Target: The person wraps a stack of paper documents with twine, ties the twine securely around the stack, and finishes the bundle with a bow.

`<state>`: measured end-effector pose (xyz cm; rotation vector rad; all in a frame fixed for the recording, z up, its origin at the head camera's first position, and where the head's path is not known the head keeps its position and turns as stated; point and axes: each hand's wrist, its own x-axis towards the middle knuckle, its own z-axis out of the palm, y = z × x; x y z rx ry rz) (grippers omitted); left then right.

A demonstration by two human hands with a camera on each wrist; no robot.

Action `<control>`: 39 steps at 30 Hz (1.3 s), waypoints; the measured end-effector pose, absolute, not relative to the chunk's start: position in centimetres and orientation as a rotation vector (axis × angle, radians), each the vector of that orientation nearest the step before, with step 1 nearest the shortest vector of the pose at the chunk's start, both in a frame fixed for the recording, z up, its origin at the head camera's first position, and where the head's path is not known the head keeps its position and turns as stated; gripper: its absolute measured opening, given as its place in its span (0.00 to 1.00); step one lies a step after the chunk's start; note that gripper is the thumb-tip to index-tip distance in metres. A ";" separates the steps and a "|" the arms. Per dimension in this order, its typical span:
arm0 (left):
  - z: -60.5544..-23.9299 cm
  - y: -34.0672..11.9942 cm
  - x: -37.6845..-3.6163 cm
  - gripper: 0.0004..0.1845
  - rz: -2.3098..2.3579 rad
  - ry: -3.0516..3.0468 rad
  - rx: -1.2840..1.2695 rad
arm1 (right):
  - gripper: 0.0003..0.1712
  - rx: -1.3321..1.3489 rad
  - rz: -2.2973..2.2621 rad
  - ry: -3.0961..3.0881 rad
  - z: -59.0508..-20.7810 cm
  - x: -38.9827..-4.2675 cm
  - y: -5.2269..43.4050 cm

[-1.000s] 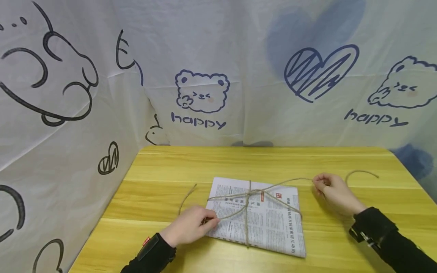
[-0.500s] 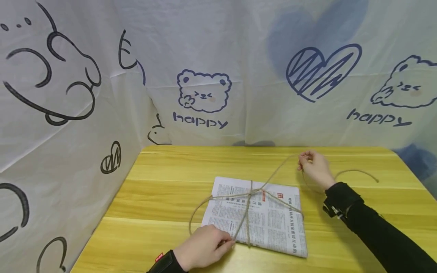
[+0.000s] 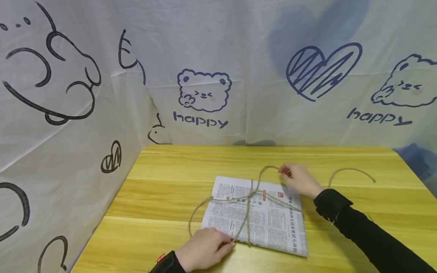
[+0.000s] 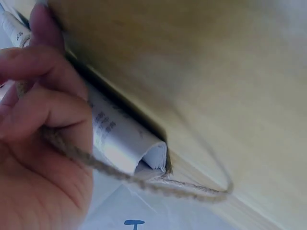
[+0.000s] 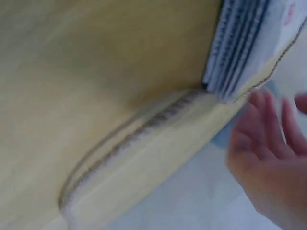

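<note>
A folded newspaper bundle (image 3: 273, 227) lies on the table, with brown twine (image 3: 248, 218) crossed over its top. My left hand (image 3: 208, 248) pinches one strand at the bundle's front left edge; the left wrist view shows twine (image 4: 91, 160) running through the curled fingers. At the back right corner is my right hand (image 3: 300, 181), its fingertips beside a slack, arched strand. In the right wrist view the right hand (image 5: 264, 158) is blurred, with thumb and fingers apart and no twine visible between them.
A yellow wood-grain table (image 3: 164, 170) carries the bundle. Behind and to the left hangs a white cloth (image 3: 259, 102) with drawings. One tail of twine curls on the table right of the bundle; another strand loops out at its left.
My left hand has drawn its strand toward the front edge. The right hand first pulled its strand up and back, then came down and left, leaving that strand slack.
</note>
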<state>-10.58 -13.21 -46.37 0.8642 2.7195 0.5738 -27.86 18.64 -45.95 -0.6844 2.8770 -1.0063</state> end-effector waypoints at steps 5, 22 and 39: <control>-46.0 -13.5 -10.7 0.21 0.629 2.684 0.797 | 0.12 -0.761 -0.897 2.759 -46.3 -27.3 18.6; -45.1 -16.2 -15.1 0.17 0.590 2.810 0.593 | 0.06 -0.914 -0.746 2.723 -45.9 -23.5 19.0; -45.0 -17.3 -18.5 0.08 0.701 2.850 0.583 | 0.12 -1.093 -0.703 2.759 -47.3 -20.0 19.8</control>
